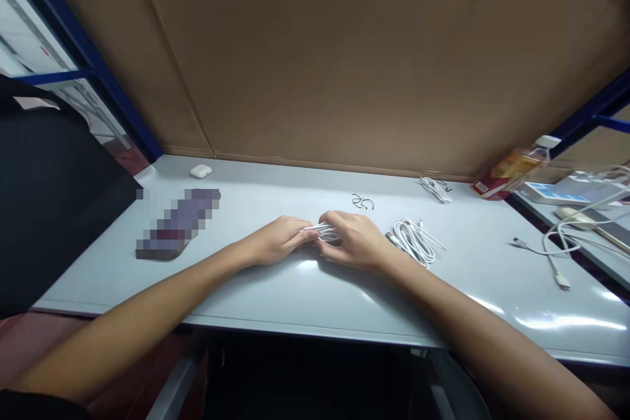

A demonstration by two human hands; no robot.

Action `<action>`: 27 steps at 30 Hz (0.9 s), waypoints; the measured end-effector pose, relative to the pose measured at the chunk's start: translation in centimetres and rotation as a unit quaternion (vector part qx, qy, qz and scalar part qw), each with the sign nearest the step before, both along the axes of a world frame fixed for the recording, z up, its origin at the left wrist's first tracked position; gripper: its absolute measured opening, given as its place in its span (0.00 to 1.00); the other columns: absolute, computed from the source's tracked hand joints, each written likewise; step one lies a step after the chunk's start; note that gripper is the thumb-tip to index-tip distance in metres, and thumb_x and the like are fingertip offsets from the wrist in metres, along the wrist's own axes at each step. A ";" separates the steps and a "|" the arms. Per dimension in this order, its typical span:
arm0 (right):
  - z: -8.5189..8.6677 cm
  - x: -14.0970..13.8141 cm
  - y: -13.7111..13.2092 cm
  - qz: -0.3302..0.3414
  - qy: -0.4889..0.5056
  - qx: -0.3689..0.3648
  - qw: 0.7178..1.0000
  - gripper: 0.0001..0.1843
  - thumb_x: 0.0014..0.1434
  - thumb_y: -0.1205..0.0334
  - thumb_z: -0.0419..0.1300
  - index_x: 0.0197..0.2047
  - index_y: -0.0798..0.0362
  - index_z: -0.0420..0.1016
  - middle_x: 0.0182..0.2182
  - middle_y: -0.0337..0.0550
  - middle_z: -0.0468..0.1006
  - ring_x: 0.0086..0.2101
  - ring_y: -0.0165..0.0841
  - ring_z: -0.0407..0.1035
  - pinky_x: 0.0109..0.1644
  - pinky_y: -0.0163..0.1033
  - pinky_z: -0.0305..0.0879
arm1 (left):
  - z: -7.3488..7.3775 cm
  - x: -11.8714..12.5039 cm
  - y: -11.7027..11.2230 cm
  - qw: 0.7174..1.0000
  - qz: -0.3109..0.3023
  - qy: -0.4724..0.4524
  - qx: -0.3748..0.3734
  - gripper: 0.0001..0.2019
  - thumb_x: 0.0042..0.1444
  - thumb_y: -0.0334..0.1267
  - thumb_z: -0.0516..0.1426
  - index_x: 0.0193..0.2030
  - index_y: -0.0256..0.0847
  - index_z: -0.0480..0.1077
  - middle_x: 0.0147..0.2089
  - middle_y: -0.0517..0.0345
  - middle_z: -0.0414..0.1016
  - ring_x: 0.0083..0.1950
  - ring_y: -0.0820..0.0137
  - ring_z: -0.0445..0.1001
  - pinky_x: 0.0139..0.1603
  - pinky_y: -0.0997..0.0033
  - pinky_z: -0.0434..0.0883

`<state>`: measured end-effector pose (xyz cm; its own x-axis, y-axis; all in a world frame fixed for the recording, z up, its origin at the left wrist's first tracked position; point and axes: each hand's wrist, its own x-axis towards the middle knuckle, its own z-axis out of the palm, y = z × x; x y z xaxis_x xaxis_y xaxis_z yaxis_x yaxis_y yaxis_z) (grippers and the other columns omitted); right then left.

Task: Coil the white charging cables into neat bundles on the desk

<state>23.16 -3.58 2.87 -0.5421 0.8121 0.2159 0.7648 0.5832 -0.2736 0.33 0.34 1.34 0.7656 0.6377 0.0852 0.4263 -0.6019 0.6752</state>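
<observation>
Head view shows both bare hands meeting over the middle of the worktop, with a bundled white cable between them. Left hand has its grip pressed together, thumb and fingers pinching the left end of the bundle. Right hand curls over the other end, its grip closed around the strands with the thumb on the near side and the fingers on the far side; whether the bundle touches the surface beneath, I cannot tell. Just beyond the right wrist lies a larger white coil, flat and loosely looped. Farther back, near the brown partition, rests a smaller white coil with a dark piece beside it. Several thin black ties lie between the hands and the partition. Toward the left are a small white case at the back and a pixelated dark item nearer the left forearm. Over at the right, a bottle with a white cap stands near the back corner, and a loose white cable trails across the edge, its connectors on the worktop.
</observation>
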 end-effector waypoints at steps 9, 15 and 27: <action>0.7 -0.5 -0.1 0.037 -0.149 -0.007 0.988 0.10 0.71 0.58 0.56 0.40 0.52 0.76 0.32 0.46 0.82 0.27 0.34 0.70 0.30 0.40 0.49 | 1.3 -0.1 -1.3 0.996 -0.046 0.068 0.027 0.19 0.73 0.50 0.46 0.50 0.45 0.75 0.48 0.52 0.81 0.45 0.60 0.77 0.44 0.67 0.65; 3.3 3.5 1.2 0.020 -0.019 -0.100 0.995 0.16 0.62 0.50 0.65 0.49 0.50 0.78 0.36 0.43 0.82 0.32 0.35 0.73 0.34 0.38 0.62 | 0.6 0.0 -0.9 0.995 0.029 0.084 0.044 0.19 0.73 0.51 0.44 0.39 0.44 0.67 0.37 0.54 0.75 0.35 0.63 0.72 0.36 0.66 0.62; 0.5 8.7 6.0 -0.289 -0.013 -0.109 0.951 0.06 0.60 0.60 0.60 0.37 0.51 0.76 0.39 0.51 0.83 0.36 0.41 0.74 0.34 0.40 0.61 | 0.4 0.1 -0.3 0.997 0.070 0.032 0.025 0.18 0.73 0.52 0.44 0.34 0.45 0.57 0.32 0.58 0.68 0.32 0.64 0.67 0.36 0.65 0.60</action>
